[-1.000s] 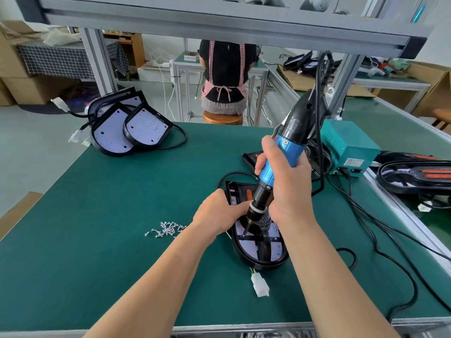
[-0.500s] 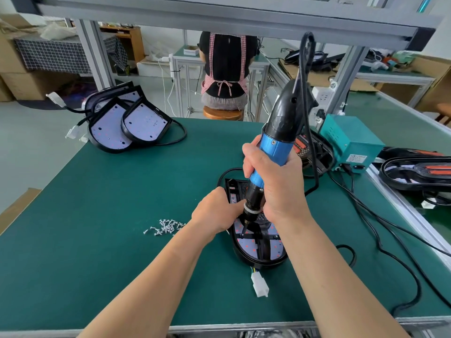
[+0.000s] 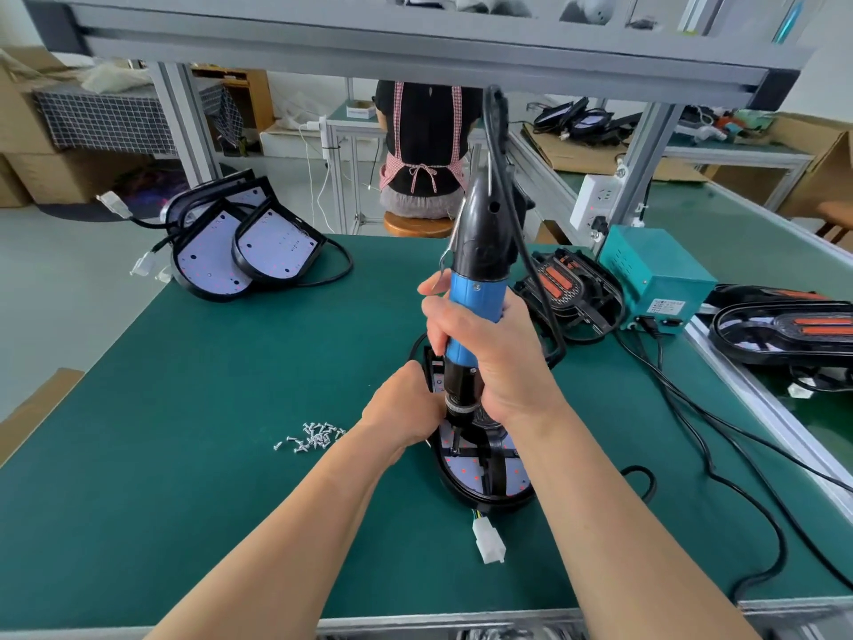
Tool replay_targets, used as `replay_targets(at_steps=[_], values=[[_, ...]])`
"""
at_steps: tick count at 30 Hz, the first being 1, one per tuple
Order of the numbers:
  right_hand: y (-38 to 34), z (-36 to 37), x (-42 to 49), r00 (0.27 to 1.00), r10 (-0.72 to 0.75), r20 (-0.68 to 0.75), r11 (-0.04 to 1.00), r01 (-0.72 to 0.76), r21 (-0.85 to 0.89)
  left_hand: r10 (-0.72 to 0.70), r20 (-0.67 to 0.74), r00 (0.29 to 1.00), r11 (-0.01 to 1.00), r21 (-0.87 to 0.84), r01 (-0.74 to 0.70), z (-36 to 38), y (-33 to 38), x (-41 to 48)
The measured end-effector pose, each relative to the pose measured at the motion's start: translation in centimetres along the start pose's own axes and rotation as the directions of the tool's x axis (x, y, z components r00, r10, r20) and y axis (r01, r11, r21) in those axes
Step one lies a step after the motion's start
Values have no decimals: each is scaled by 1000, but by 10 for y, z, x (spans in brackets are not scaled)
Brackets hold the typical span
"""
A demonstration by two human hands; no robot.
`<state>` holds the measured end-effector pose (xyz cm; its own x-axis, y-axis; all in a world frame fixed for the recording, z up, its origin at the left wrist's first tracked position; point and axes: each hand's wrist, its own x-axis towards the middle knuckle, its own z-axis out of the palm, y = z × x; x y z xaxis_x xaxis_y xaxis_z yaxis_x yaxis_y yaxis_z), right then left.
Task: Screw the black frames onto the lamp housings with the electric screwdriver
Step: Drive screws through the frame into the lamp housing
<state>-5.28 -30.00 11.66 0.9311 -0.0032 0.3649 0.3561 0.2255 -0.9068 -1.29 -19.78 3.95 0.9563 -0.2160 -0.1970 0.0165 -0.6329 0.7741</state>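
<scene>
A lamp housing point(image 3: 466, 475) with a pale LED board lies on the green mat at centre, a black frame point(image 3: 490, 455) laid over it. My right hand point(image 3: 496, 358) grips the blue-and-black electric screwdriver point(image 3: 475, 288), held nearly upright with its tip down on the frame. Beside the screwdriver's lower end, my left hand point(image 3: 399, 413) has its fingers curled against the chuck and the housing's left edge; what the fingertips pinch is hidden. A white connector point(image 3: 489, 545) trails from the housing's near end.
A heap of small screws point(image 3: 311, 440) lies left of the housing. Bare housings point(image 3: 240, 251) are stacked at the back left. Framed lamps point(image 3: 570, 288) sit at the back right, by a teal power box point(image 3: 655, 277). Black cables point(image 3: 692, 436) cross the right side. More lamps point(image 3: 784, 330) lie beyond the rail.
The screwdriver has swung from a rightward lean to nearly upright, and my right hand moved slightly left with it. My left hand stays by the tip.
</scene>
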Motion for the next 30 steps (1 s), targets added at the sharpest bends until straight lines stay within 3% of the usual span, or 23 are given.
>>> replay_targets(at_steps=[7,12,14,17,22,26,28,30], values=[[-4,-21,-9,988,-59,-141,985,81,155,-25,23,999,987,-160,28,-2,2,0],[-21,-31,-4,991,-122,-47,965,130,227,-30,39,999,986,-161,35,-3,4,-2],[-32,-36,3,988,-138,-72,955,152,255,-46,45,998,984,-172,53,-3,1,0],[-29,-48,6,967,-34,-253,934,121,337,-58,59,997,981,-179,68,-2,-3,2],[14,-82,-12,831,238,-503,790,136,598,-64,55,996,981,-180,73,-6,1,-3],[47,-102,-26,789,352,-504,634,196,748,-73,77,994,990,-112,82,-8,4,-4],[55,-107,-26,779,384,-496,624,177,761,-66,93,993,991,-106,76,-12,5,-2],[59,-108,-25,780,394,-486,628,157,762,-52,137,989,976,-202,80,-19,5,0]])
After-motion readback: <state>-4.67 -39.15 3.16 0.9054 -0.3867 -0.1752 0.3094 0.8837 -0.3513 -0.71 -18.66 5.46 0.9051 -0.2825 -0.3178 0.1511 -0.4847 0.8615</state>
